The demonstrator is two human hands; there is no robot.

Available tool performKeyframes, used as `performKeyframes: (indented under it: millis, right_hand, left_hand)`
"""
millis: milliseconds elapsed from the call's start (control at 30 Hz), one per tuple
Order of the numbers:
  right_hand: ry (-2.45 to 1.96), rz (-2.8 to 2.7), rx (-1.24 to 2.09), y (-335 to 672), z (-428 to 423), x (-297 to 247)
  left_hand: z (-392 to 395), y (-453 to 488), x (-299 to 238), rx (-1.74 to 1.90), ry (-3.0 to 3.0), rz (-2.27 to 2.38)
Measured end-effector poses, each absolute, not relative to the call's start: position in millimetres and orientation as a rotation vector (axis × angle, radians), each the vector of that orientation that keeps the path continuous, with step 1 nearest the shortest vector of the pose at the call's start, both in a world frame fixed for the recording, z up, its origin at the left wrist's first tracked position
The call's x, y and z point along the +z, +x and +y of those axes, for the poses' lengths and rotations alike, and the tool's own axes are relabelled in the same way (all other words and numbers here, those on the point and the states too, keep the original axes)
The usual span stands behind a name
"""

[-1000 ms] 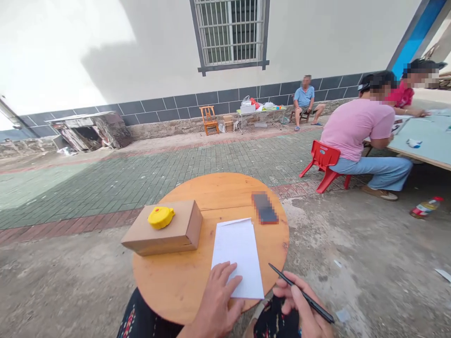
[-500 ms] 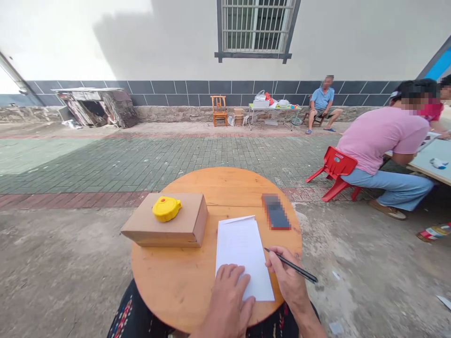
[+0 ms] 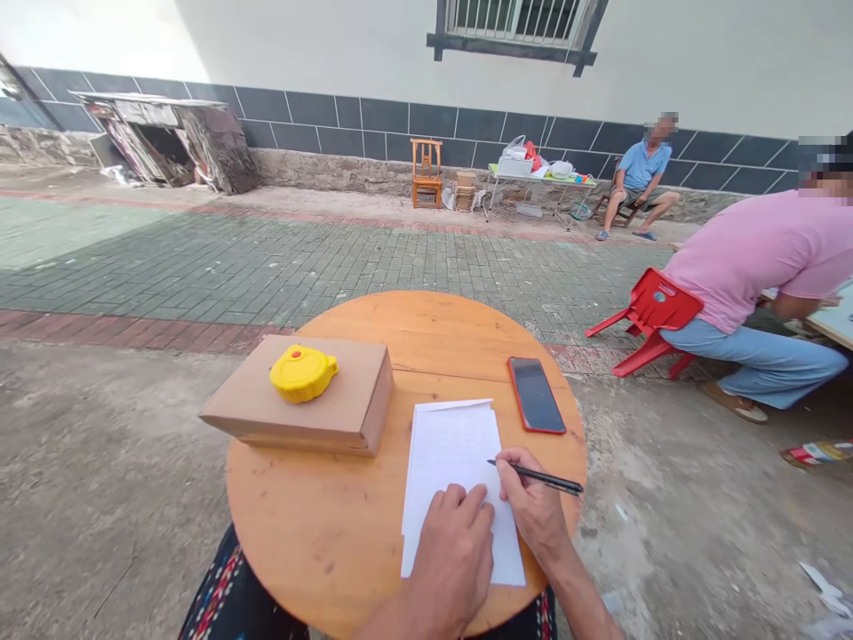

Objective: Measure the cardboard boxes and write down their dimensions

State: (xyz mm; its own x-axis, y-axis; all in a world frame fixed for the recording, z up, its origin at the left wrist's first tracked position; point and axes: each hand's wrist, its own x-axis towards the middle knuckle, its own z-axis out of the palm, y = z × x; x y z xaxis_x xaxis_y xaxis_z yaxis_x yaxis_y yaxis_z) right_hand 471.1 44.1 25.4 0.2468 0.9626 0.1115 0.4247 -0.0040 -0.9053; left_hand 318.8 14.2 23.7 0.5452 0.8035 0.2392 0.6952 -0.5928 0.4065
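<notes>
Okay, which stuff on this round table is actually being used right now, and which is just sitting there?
In use:
- paper, pressed flat by the left hand
- pen, gripped in the right hand, tip on the paper

Just lying there:
- phone, screen dark, beside the paper
- cardboard box
- yellow tape measure, on top of the box

My single head-worn view looks forward and down, close over the worktop (image 3: pixel 320 533), courtyard filling the upper frame.

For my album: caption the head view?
Right hand holds slim black pen over white paper sheet; left hand presses it.
</notes>
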Motion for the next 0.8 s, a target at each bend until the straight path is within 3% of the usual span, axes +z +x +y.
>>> performKeyframes:
  millis: [800]
  right_hand:
    - [-1.651,-1.506,0.582,468.5,48.0,28.8]
  left_hand:
    - [18.6,321.6,24.4,0.551,2.425,1.271]
